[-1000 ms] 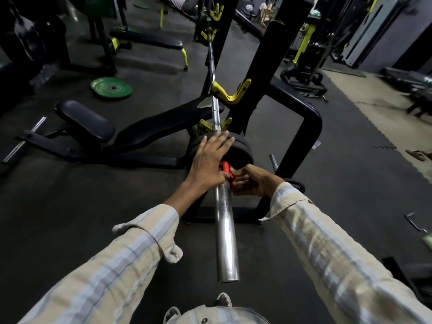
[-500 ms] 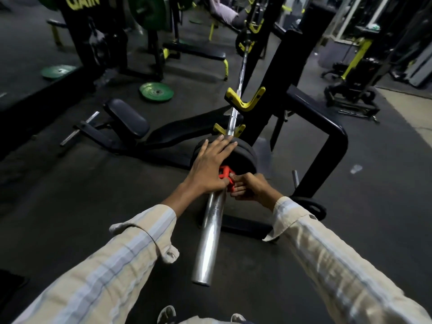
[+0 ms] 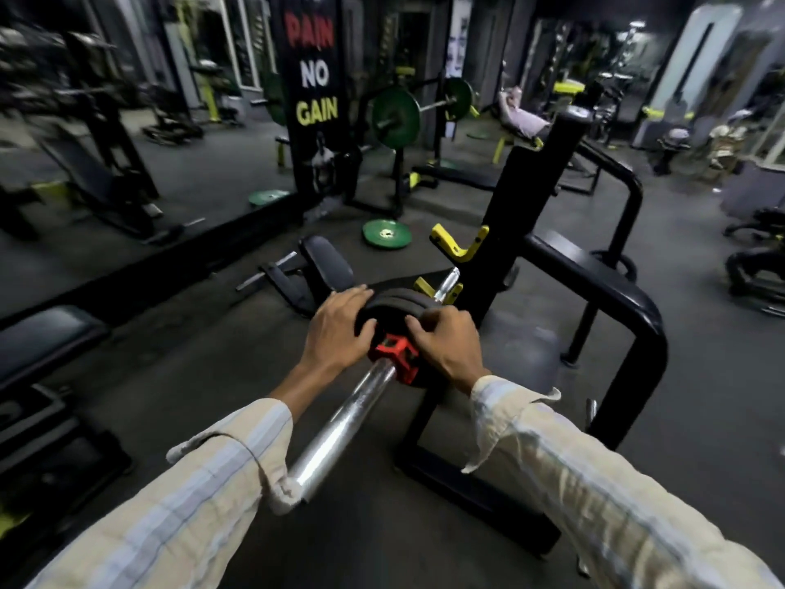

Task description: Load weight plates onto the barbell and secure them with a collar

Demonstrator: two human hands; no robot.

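Observation:
The chrome barbell sleeve (image 3: 348, 418) runs from bottom centre up to the black weight plates (image 3: 397, 301) stacked on it. A red collar (image 3: 395, 354) sits on the sleeve tight against the outer plate. My left hand (image 3: 340, 329) lies over the left rim of the plates, fingers curled on the edge. My right hand (image 3: 446, 342) grips the plates' right rim just beside the collar. The bar rests in a yellow hook (image 3: 441, 289) of the black rack (image 3: 522, 214).
A black bench (image 3: 327, 265) lies under the bar. A green plate (image 3: 386, 233) lies on the floor beyond it, and another loaded barbell (image 3: 395, 116) stands farther back. The rack's black side rail (image 3: 616, 299) is on the right. A padded seat (image 3: 38, 337) is at left.
My right hand left the red collar and took hold of the plates' right rim. My left hand shifted from flat on the plate face to curling over its rim. The view lifted and turned.

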